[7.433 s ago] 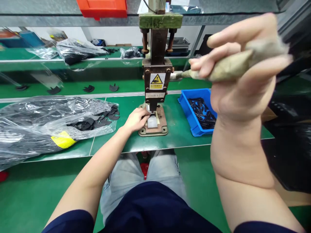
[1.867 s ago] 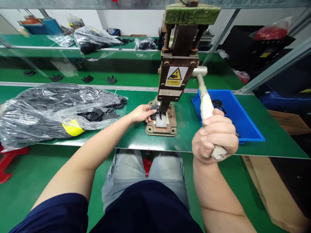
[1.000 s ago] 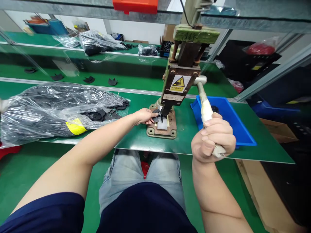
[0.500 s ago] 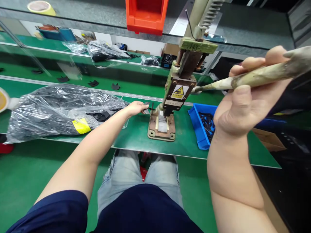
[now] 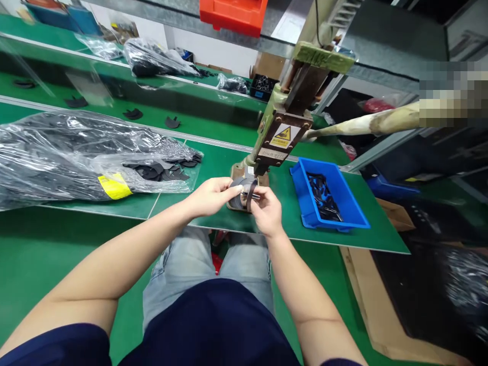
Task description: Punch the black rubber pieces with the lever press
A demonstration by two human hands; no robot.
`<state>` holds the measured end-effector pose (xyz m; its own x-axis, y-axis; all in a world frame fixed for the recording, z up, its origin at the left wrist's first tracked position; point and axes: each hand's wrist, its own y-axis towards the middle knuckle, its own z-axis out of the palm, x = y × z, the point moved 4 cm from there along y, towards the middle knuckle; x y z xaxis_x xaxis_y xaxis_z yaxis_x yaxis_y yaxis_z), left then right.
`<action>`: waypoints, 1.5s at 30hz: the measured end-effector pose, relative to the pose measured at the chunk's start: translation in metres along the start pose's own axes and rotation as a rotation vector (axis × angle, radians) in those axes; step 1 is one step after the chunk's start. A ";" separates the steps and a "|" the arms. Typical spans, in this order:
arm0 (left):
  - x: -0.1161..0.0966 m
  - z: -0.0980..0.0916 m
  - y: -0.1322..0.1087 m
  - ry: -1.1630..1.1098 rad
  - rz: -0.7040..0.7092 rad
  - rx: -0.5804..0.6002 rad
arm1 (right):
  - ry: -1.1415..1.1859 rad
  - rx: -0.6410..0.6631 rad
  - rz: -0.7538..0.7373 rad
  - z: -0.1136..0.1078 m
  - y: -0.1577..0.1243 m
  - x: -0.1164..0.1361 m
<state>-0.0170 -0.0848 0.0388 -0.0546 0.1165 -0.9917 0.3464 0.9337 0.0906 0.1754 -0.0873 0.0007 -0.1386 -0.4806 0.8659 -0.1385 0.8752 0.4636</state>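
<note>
Over the base of the green hand press (image 5: 277,138), both hands are close together. My left hand (image 5: 211,197) is closed on a flat dark grey curved piece (image 5: 238,199), thumb on top. In the fingers of my right hand (image 5: 268,213) is a narrow dark curved strip (image 5: 250,196), standing up beside the grey piece. Whether the two parts are joined I cannot tell. Hands and parts hide most of the press base (image 5: 263,179). The long lever (image 5: 366,123) of the press sticks out to the right, with no hand on it.
A clear plastic bag (image 5: 72,152) of dark grey pieces lies on the left of the green bench. At the right stands a blue bin (image 5: 345,203) with black parts. Several dark pieces (image 5: 133,114) lie along the strip behind. An orange bin (image 5: 234,15) sits on the shelf above.
My right hand has left the lever and come down to the press base, where it now grips the dark strip. My left hand has brought the grey piece right, in front of the press.
</note>
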 end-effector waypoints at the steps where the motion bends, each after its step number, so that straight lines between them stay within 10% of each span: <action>1: -0.002 0.004 -0.005 -0.003 -0.004 0.009 | 0.008 0.000 0.003 0.005 -0.001 0.001; 17: 0.001 0.000 -0.010 0.083 -0.082 -0.003 | -0.273 0.072 -0.166 -0.001 -0.012 0.026; 22: -0.015 -0.006 -0.023 0.493 0.195 -0.281 | -0.381 0.100 -0.291 -0.007 -0.011 0.032; 26: -0.021 0.005 -0.024 0.666 0.334 -0.201 | -0.411 0.123 -0.349 -0.006 -0.011 0.033; 38: 0.026 -0.006 -0.006 -0.036 -0.190 0.024 | -0.340 0.110 -0.233 -0.021 -0.022 0.019; 45: 0.096 -0.070 0.068 -0.185 -0.532 -0.502 | -0.311 -0.005 -0.156 -0.073 -0.045 0.010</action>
<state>-0.0648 0.0133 -0.0435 0.0783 -0.4108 -0.9084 -0.1533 0.8954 -0.4181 0.2520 -0.1275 0.0021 -0.4085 -0.6018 0.6863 -0.1769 0.7898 0.5873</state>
